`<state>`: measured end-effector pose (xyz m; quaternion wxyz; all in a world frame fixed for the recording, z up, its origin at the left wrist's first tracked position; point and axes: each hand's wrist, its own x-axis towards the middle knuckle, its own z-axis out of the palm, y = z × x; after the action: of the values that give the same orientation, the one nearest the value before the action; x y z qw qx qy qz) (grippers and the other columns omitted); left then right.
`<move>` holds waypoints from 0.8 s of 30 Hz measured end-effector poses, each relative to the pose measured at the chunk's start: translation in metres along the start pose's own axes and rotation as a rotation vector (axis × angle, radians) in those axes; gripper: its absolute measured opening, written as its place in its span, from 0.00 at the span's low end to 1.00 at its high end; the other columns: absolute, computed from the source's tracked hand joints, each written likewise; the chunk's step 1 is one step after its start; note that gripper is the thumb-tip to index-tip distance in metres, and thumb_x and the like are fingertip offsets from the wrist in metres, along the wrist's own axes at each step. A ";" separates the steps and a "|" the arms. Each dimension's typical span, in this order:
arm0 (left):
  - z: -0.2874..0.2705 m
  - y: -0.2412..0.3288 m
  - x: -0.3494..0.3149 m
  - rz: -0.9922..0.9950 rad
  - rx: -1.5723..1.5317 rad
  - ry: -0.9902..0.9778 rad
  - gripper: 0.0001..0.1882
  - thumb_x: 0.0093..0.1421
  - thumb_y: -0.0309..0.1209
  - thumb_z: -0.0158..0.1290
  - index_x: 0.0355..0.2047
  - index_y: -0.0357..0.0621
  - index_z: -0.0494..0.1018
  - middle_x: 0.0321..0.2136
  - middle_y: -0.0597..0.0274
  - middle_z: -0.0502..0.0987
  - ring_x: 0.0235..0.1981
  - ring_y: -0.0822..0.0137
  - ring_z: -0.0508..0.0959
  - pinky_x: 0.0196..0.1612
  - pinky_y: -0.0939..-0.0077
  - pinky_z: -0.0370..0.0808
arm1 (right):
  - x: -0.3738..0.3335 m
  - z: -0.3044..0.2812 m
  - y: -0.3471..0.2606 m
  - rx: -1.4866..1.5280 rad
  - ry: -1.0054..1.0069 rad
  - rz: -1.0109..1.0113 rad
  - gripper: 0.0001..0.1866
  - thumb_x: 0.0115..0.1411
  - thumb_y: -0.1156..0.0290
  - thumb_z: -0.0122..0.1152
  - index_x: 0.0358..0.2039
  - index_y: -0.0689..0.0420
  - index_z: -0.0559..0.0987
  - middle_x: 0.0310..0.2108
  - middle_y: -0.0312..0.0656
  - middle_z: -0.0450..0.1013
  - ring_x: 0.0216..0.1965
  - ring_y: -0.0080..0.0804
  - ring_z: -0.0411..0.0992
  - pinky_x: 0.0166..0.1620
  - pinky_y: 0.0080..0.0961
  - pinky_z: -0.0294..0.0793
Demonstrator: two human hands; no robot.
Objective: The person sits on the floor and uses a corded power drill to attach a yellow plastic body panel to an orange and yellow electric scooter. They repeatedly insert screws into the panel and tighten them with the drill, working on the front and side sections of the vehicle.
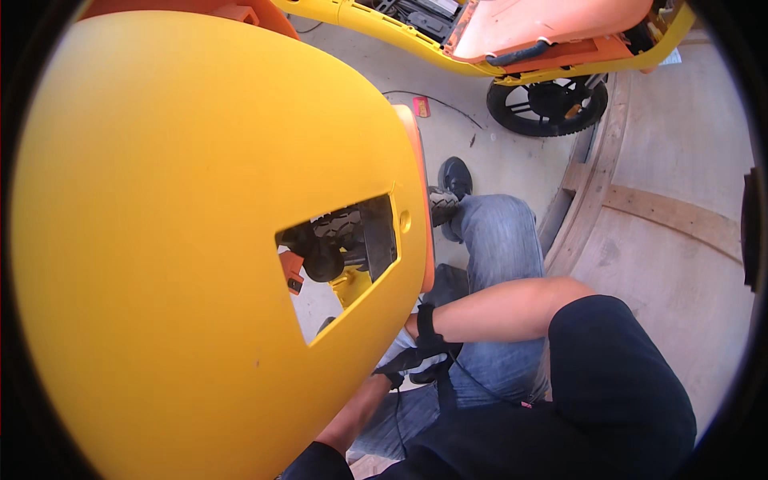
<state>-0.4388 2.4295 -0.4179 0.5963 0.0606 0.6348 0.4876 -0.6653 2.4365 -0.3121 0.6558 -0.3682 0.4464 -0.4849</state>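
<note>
A large, smooth yellow body panel point(184, 200) with a four-sided cutout fills the left and middle. My right forearm reaches in from the right, a black band around its wrist; my right hand point(411, 326) goes behind the panel's lower right edge. From below, my left forearm rises to the same edge, also banded at the wrist. My left hand point(402, 366) is close to the right one, and a pale glove-like cloth shows between them. The panel hides most of both hands, so their fingers and anything in them cannot be made out. Dark cords hang from the wrists.
Through the cutout show a treaded tyre point(340, 224), black parts and an orange piece. Another yellow-and-orange vehicle body point(552, 32) with a black spoked wheel point(548, 106) stands at the back. A small red packet point(422, 106) lies on the floor. Wooden boards point(672, 216) run along the right.
</note>
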 end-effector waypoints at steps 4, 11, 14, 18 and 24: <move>0.005 0.002 0.019 0.004 -0.008 0.101 0.20 0.63 0.44 0.51 0.49 0.45 0.73 0.44 0.56 0.79 0.44 0.59 0.77 0.47 0.62 0.74 | -0.001 0.015 0.024 -0.022 -0.042 0.008 0.25 0.43 0.54 0.72 0.38 0.60 0.83 0.35 0.50 0.80 0.34 0.42 0.77 0.37 0.35 0.73; 0.006 -0.026 0.024 0.120 0.012 0.388 0.16 0.63 0.39 0.51 0.46 0.45 0.75 0.40 0.56 0.80 0.40 0.60 0.78 0.45 0.64 0.75 | 0.015 0.016 0.022 -0.091 -0.078 0.020 0.24 0.44 0.53 0.70 0.35 0.60 0.82 0.30 0.47 0.80 0.30 0.41 0.75 0.36 0.34 0.72; -0.006 -0.021 0.013 0.121 0.125 0.410 0.18 0.65 0.40 0.48 0.51 0.44 0.73 0.43 0.56 0.79 0.44 0.63 0.78 0.50 0.66 0.73 | 0.015 0.010 0.012 -0.201 0.027 -0.070 0.23 0.45 0.53 0.69 0.34 0.59 0.82 0.30 0.48 0.80 0.30 0.42 0.76 0.35 0.37 0.73; -0.001 -0.058 0.024 0.147 -0.003 0.555 0.20 0.64 0.41 0.52 0.50 0.41 0.74 0.42 0.52 0.80 0.44 0.60 0.79 0.50 0.66 0.74 | 0.029 0.013 0.012 -0.266 -0.018 -0.145 0.22 0.49 0.52 0.68 0.36 0.57 0.82 0.32 0.48 0.80 0.32 0.44 0.76 0.36 0.39 0.73; -0.020 -0.017 0.019 0.049 -0.051 0.456 0.20 0.63 0.42 0.53 0.49 0.40 0.74 0.42 0.51 0.81 0.44 0.59 0.80 0.50 0.66 0.75 | 0.053 0.036 0.037 0.041 -0.367 0.239 0.22 0.54 0.51 0.66 0.39 0.56 0.81 0.36 0.46 0.80 0.35 0.43 0.76 0.40 0.38 0.74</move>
<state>-0.4522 2.4228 -0.4467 0.4267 -0.0508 0.7389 0.5190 -0.6132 2.3967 -0.3460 0.7861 -0.3814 0.3503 -0.3376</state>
